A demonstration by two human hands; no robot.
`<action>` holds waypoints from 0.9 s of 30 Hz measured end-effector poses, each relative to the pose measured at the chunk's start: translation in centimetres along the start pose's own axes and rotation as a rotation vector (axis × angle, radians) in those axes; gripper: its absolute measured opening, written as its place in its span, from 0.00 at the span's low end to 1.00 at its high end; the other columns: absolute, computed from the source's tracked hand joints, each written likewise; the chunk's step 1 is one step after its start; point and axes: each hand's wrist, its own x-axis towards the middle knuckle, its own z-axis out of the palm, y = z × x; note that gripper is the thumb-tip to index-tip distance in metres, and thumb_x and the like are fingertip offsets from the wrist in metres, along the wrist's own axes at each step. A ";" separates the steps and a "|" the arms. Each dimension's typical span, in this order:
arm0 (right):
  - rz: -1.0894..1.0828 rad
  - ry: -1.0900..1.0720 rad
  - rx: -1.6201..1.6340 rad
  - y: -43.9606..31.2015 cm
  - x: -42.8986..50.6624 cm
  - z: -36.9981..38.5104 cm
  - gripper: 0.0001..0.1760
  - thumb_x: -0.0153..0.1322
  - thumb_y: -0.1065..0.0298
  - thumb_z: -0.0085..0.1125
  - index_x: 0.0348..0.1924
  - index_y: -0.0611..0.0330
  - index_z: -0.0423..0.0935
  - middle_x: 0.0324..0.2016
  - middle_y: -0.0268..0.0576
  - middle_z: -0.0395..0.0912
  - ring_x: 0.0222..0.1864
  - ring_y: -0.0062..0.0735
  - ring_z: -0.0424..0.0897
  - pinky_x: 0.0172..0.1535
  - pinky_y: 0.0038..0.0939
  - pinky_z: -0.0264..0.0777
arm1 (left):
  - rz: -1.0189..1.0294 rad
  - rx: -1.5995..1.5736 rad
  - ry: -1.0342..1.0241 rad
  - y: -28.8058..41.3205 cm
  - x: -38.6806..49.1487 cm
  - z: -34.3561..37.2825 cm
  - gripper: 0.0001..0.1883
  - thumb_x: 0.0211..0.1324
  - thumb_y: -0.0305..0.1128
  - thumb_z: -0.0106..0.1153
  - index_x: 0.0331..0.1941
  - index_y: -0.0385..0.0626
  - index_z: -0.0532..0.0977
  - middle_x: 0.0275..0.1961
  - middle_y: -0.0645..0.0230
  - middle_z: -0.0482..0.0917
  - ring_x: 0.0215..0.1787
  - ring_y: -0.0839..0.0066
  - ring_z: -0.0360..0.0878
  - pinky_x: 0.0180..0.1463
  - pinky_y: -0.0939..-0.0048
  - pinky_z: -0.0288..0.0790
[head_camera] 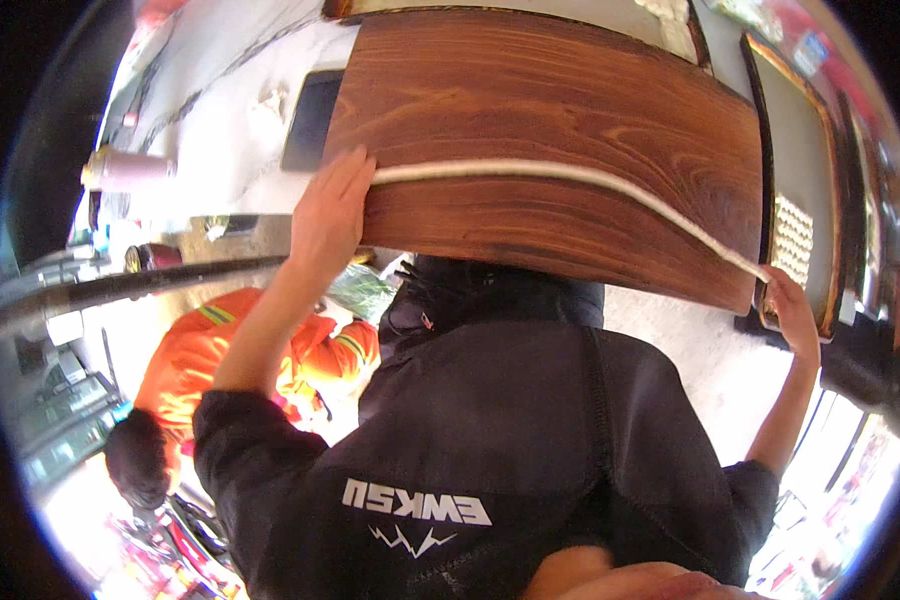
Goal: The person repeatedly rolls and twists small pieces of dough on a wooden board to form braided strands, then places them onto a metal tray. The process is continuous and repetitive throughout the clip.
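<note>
A long white rope of what looks like dough bows across a brown wooden board. Over its left end lies my left hand, fingers extended and slightly blurred, at the board's left edge. Whether the fingers grip the rope there is hidden under the hand. At the other end, my right hand pinches the rope's tip with curled fingers, just past the board's right edge.
Beside the board lies a dark flat rectangular object on a marbled tabletop. On the right, a dark-rimmed tray holds rows of white pieces. A person in orange workwear bends over at the lower left. A cylindrical container stands far left.
</note>
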 end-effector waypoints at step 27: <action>-0.362 0.572 -0.314 23.9 3.1 -8.3 0.12 0.77 0.55 0.54 0.35 0.53 0.75 0.30 0.29 0.71 0.34 0.15 0.70 0.40 0.24 0.64 | -0.404 0.131 -0.227 -5.7 8.5 4.4 0.17 0.65 0.43 0.54 0.43 0.39 0.77 0.47 0.54 0.78 0.48 0.52 0.72 0.55 0.52 0.65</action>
